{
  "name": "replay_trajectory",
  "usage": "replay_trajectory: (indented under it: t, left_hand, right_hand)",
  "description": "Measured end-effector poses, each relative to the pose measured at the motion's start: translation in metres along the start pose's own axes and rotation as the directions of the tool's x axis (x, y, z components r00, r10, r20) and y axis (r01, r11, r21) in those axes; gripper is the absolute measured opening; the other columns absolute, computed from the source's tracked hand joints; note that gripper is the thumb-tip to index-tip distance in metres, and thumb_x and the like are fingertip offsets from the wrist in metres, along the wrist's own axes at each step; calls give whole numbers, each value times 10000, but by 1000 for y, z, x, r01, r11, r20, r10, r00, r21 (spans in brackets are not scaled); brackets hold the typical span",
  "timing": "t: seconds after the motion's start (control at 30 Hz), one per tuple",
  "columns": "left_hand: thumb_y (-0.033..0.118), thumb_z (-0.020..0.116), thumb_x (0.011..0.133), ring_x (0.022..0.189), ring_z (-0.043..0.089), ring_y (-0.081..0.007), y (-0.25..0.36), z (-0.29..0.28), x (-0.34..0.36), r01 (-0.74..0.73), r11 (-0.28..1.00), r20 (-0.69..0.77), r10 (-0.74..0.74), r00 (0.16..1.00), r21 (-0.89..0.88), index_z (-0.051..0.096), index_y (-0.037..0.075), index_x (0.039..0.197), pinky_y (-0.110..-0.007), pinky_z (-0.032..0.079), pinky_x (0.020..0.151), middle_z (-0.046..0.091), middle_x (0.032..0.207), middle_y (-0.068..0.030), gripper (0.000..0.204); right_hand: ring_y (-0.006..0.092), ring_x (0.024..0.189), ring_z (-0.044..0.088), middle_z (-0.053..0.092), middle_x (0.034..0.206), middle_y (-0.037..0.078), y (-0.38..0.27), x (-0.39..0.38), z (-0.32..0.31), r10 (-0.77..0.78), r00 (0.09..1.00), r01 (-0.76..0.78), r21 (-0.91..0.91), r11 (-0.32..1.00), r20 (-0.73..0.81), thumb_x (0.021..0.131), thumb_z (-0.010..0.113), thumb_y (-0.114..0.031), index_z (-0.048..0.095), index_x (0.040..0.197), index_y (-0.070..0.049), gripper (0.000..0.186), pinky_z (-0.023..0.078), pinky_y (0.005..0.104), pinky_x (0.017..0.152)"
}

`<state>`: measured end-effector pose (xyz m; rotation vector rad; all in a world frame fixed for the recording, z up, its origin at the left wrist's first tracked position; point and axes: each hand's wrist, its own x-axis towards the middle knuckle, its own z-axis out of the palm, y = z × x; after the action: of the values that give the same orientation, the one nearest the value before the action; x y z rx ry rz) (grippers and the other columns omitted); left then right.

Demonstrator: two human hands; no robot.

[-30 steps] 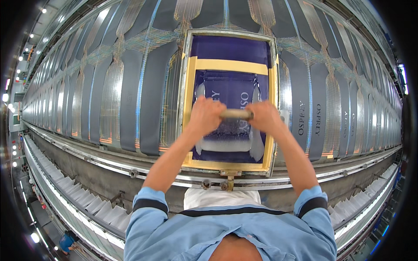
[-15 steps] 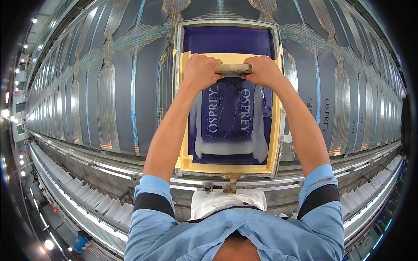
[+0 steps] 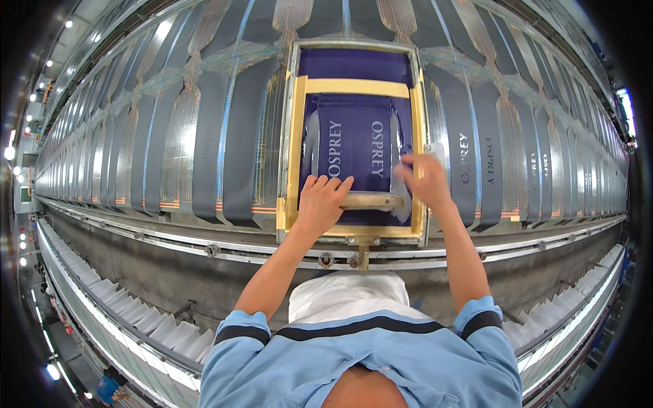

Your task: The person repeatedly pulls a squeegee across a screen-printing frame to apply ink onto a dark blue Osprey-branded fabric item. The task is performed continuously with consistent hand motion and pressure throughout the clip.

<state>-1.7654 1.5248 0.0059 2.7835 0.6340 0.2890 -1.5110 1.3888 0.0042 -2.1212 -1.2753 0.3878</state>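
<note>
A screen-printing frame [image 3: 422, 146] lies on the long table, its dark purple mesh [image 3: 357, 146] edged with yellow tape and bearing pale lettering. A wooden-handled squeegee [image 3: 373, 200] rests crosswise at the near end of the mesh. My left hand [image 3: 322, 205] is at the handle's left end, fingers spread above the mesh; its thumb is mostly hidden. My right hand [image 3: 427, 182] is off the handle, over the frame's right side, with thumb and forefinger apart and nothing visible between them. Grey ink streaks [image 3: 401, 187] run down the mesh's right side.
Dark grey fabric panels [image 3: 238, 136] cover the table on both sides, some with printed lettering. A metal rail [image 3: 170, 241] follows the near edge, and a bracket [image 3: 364, 251] joins the frame there. White folded sheets [image 3: 146, 313] hang in a row below. Another person [image 3: 109, 389] is far lower left.
The squeegee has come from the far end of the mesh to the near end. My right hand has let go of it and moved right. My left hand's fingers have spread.
</note>
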Motion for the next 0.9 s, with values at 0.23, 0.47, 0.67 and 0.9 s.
replay_trajectory:
  t: [0.23,0.47,0.67,0.9]
  left_hand:
    - [130,824,627,962,633,-212,-11,16,-9,-78,997,126,81,989,-29,750,150,980,-388,433,870,692,995,22,362]
    - [97,787,635,951,649,-221,-36,-17,-34,-24,984,15,27,1000,-179,742,158,991,-383,444,883,697,1004,8,364]
    - [116,805,640,945,655,-220,-168,-77,-88,2,998,51,0,999,-55,756,158,996,-390,458,866,715,998,21,362]
    - [114,820,637,899,659,-210,-288,-130,-176,-13,999,-12,14,1000,34,767,146,960,-375,466,828,744,1025,28,329]
  right_hand:
    - [379,906,705,739,982,205,115,31,24,407,835,-439,-3,898,-370,998,640,-340,684,1075,-31,322,522,455,825]
    - [164,705,545,631,787,74,24,49,-12,508,817,-471,193,861,-274,996,662,-324,667,985,-24,301,451,371,659]
    - [168,720,564,624,785,81,-58,67,133,376,856,-245,361,900,-354,984,672,-291,646,959,-35,259,463,359,684]
    - [191,671,582,612,738,76,-191,86,242,407,853,-255,421,871,-325,973,675,-303,630,939,-44,265,480,359,682]
